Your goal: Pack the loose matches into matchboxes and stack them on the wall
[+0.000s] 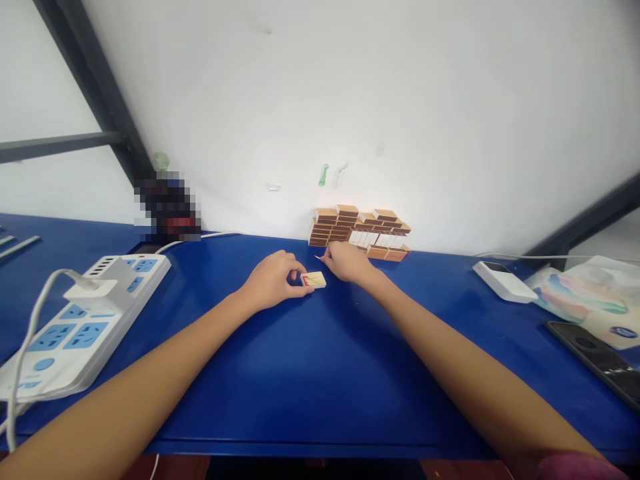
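Observation:
A small pale matchbox tray [320, 280] with a few red-tipped matches inside sits between the thumb and fingers of my left hand [274, 280], low over the blue tabletop. Just to its upper right, my right hand [345, 260] pinches a single match [319, 257], its tip pointing left. Behind my right hand, against the wall, stand stacked matchboxes [330, 227] with brown striking sides. White ends show among the boxes in the middle of the stack. My right hand covers part of the lower row.
On the left lies a white power strip [120, 320] with a plugged-in charger [95, 293] and cable. To the right are a white device [504, 281], a phone [595, 353] and a tissue pack [590, 293]. The blue table [300, 387] meets a white wall [350, 100].

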